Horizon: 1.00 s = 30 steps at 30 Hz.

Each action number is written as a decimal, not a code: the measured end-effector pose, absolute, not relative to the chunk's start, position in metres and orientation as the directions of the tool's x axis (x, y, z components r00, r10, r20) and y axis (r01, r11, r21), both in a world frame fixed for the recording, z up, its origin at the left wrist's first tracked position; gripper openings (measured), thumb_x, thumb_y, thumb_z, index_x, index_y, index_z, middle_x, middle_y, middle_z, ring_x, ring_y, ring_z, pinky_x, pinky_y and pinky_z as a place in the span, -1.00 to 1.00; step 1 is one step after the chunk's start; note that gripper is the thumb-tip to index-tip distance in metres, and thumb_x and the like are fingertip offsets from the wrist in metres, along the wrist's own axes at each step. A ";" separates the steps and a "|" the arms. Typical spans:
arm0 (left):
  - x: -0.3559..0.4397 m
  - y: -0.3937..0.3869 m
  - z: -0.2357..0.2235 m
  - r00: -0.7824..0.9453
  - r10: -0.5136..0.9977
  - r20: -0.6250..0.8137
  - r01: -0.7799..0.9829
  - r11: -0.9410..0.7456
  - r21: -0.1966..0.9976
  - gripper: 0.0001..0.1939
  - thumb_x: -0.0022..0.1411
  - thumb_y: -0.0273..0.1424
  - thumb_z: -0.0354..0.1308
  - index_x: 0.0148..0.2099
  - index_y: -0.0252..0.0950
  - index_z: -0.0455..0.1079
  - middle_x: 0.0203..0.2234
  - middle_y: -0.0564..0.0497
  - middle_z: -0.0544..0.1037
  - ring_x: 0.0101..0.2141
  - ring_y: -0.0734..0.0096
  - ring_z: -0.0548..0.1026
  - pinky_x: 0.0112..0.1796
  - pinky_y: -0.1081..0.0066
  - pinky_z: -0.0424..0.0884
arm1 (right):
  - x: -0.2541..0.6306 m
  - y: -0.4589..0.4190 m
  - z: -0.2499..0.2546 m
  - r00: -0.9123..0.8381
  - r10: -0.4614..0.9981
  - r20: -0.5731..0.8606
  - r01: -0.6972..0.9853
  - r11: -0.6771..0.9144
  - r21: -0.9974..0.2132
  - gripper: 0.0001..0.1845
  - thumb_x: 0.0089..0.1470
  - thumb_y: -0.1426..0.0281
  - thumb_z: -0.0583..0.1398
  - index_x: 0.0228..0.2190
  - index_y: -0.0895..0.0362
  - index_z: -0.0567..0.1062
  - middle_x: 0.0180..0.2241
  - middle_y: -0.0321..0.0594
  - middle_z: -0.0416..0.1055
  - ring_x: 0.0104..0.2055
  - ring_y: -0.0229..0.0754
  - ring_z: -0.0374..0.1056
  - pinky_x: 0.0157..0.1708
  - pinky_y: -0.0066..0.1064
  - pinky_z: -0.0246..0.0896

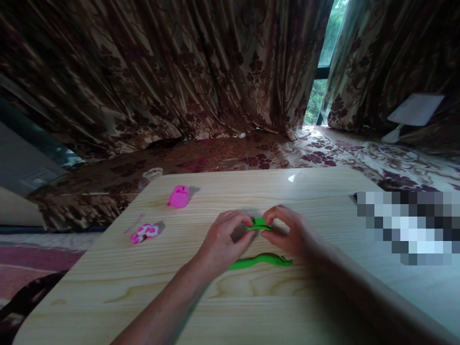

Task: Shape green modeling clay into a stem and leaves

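Between my two hands is a short strip of green modelling clay [259, 224], pinched at each end. My left hand [225, 237] grips its left end between thumb and fingers. On the other end, my right hand [287, 227] has its thumb and forefinger closed. A longer, wavy strip of green clay [264, 259] lies on the table just below the hands, its left end partly hidden by my left wrist. Small folds show at its right tip.
The pale wooden table [143, 287] carries a pink clay lump [178, 197] at its far left and a pink-and-white spotted clay piece [144, 232] nearer me. A pixelated area covers the right edge. Behind are a lamp [415, 110] and patterned curtains [215, 62].
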<state>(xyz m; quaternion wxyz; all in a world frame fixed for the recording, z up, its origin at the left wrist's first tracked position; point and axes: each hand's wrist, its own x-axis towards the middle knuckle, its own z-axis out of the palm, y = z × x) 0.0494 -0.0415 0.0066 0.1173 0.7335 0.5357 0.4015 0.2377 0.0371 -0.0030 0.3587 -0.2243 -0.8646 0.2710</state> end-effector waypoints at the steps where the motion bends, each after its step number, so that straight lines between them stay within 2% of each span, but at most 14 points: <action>1: 0.049 -0.042 0.007 0.116 0.877 0.467 0.690 -0.409 0.597 -0.89 0.15 -0.46 0.11 -0.24 -0.19 0.34 -0.23 -0.01 0.52 -0.15 0.33 0.43 -0.08 0.24 0.31 | 0.238 0.037 -0.003 -0.638 0.586 0.500 0.203 0.754 -0.625 -0.83 -0.08 0.49 0.25 -0.37 0.10 0.38 -0.35 -0.23 0.40 -0.27 -0.18 0.32 -0.24 -0.33 0.23; 7: 0.048 -0.041 0.006 0.138 0.871 0.472 0.691 -0.426 0.584 -0.88 0.13 -0.50 0.11 -0.25 -0.21 0.37 -0.24 -0.04 0.50 -0.17 0.32 0.43 -0.12 0.24 0.33 | 0.237 0.040 -0.003 -0.660 0.514 0.548 0.140 0.800 -0.583 -0.86 -0.05 0.46 0.26 -0.37 0.11 0.42 -0.35 -0.22 0.43 -0.24 -0.18 0.32 -0.20 -0.33 0.23; 18: 0.047 -0.039 0.005 0.133 0.853 0.505 0.661 -0.455 0.596 -0.90 0.16 -0.48 0.12 -0.25 -0.26 0.41 -0.28 -0.04 0.47 -0.22 0.39 0.42 -0.18 0.35 0.34 | 0.237 0.044 -0.006 -0.629 0.472 0.618 0.045 0.816 -0.576 -0.95 0.01 0.46 0.23 -0.38 0.12 0.48 -0.34 -0.21 0.45 -0.24 -0.22 0.34 -0.20 -0.36 0.26; 23: 0.047 -0.039 0.004 0.125 0.844 0.521 0.657 -0.464 0.594 -0.90 0.15 -0.48 0.13 -0.24 -0.26 0.40 -0.28 -0.04 0.47 -0.21 0.39 0.42 -0.18 0.36 0.33 | 0.236 0.043 -0.004 -0.625 0.492 0.607 0.071 0.809 -0.583 -0.93 0.02 0.48 0.22 -0.37 0.11 0.47 -0.34 -0.23 0.45 -0.24 -0.22 0.33 -0.18 -0.35 0.24; 30: 0.048 -0.040 0.005 0.087 0.876 0.474 0.684 -0.399 0.610 -0.88 0.14 -0.45 0.13 -0.22 -0.25 0.33 -0.31 0.01 0.45 -0.25 0.41 0.41 -0.20 0.37 0.31 | 0.239 0.037 0.001 -0.602 0.580 0.549 0.176 0.766 -0.618 -0.76 -0.08 0.47 0.27 -0.29 0.12 0.43 -0.34 -0.25 0.40 -0.25 -0.21 0.32 -0.23 -0.37 0.23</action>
